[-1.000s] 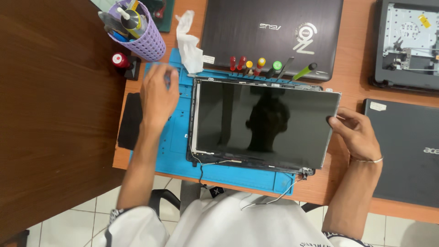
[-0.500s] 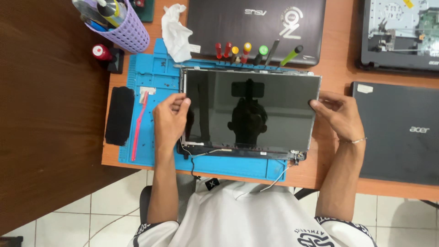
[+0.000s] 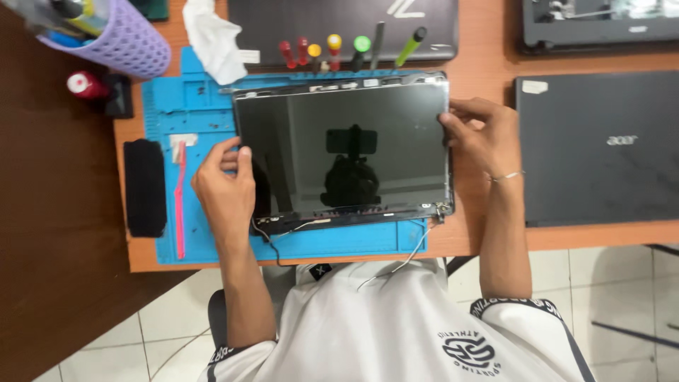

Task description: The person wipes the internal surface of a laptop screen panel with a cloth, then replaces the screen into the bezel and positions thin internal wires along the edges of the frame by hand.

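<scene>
Black screen panel (image 3: 343,145), two hands, five screwdrivers (image 3: 332,53)

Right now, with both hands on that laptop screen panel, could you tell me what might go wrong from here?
The thin cables trailing from the screen panel near edge could snag or tear if it is lifted further. The left hand and right hand grip only the panel's side edges, so the dark glass might flex or slip. The screwdrivers standing right behind it could be knocked over.
</scene>
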